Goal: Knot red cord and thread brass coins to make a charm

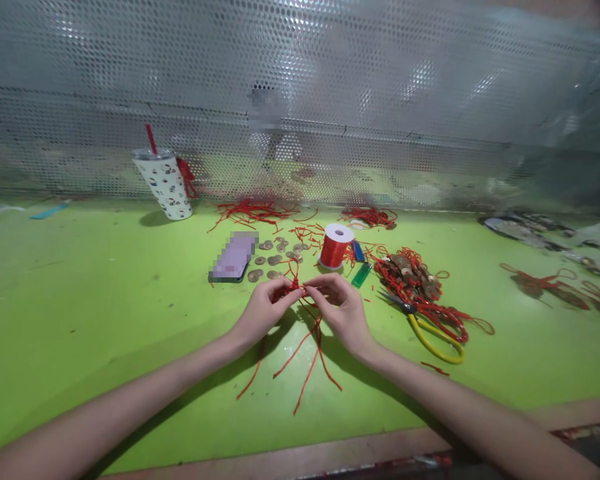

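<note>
Between my two hands is a red knotted cord (pixel 296 283), with a small loop at its top. My left hand (pixel 270 303) pinches the knot from the left, thumb against fingers. From the right, my right hand (pixel 340 307) pinches the cord close to the knot, the fingertips of both hands almost meeting. Several loose red cord ends (pixel 319 347) hang down and spread over the green table below my hands. My fingers partly hide the knot. Just beyond my hands lie several round coins (pixel 275 259) with holes and a spool of red cord (pixel 336 247).
Scissors (pixel 420 327) with red and yellow handles lie right of my hands, beside a pile of corded coins (pixel 410 275). A green lighter (pixel 362 275), a phone (pixel 234 257) and a tumbler (pixel 165 183) with a straw stand or lie around. A perforated metal panel (pixel 300 80) closes the back.
</note>
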The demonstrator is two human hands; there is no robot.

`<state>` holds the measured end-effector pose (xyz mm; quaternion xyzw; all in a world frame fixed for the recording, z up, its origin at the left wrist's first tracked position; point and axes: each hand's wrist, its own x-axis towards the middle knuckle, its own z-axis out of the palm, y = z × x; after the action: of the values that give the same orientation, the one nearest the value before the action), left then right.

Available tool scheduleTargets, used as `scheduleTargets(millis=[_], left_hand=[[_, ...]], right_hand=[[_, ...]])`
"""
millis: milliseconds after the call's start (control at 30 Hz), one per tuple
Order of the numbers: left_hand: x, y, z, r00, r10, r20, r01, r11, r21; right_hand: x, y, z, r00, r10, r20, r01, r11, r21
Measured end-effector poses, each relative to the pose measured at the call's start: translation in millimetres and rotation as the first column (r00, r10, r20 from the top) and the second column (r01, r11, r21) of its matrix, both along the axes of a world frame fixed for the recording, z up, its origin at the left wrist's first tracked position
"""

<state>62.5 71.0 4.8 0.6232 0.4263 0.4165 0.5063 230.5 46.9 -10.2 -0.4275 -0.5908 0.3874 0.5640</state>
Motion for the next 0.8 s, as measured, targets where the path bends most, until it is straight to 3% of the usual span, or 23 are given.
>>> scheduleTargets(millis=[133,233,367,533,800], left_hand=[[-0.8,1.7,-1.1,0.999,0.011,-0.040,-0.010,1.000,0.024],[-1.3,1.8,-1.2,0.998,-0.004,-0.061,0.006,0.999,0.040],[-0.6,-2.0,1.4,0.996,-0.064,-0.056,0.065,0.997,0.032],[-0.2,-5.1,4.7,0.993,-0.108,-0.039,0.110,0.993,0.046],[-2.7,-3.0,3.2,0.994,-0.109,-0.023,0.109,0.994,0.007]], right_hand=[[4.6,1.0,6.0,0.984,-0.075,0.160,0.056,0.991,0.123],[6.5,2.1,8.1,0.975,-0.037,0.221,-0.004,0.983,0.182],[7.7,3.4,6.2,0.974,0.077,0.212,-0.103,0.988,0.114],[9.5,4.4,6.3,0.967,0.063,0.246,-0.094,0.989,0.116],[9.1,4.8,6.5,0.961,0.173,0.216,-0.179,0.984,0.008]])
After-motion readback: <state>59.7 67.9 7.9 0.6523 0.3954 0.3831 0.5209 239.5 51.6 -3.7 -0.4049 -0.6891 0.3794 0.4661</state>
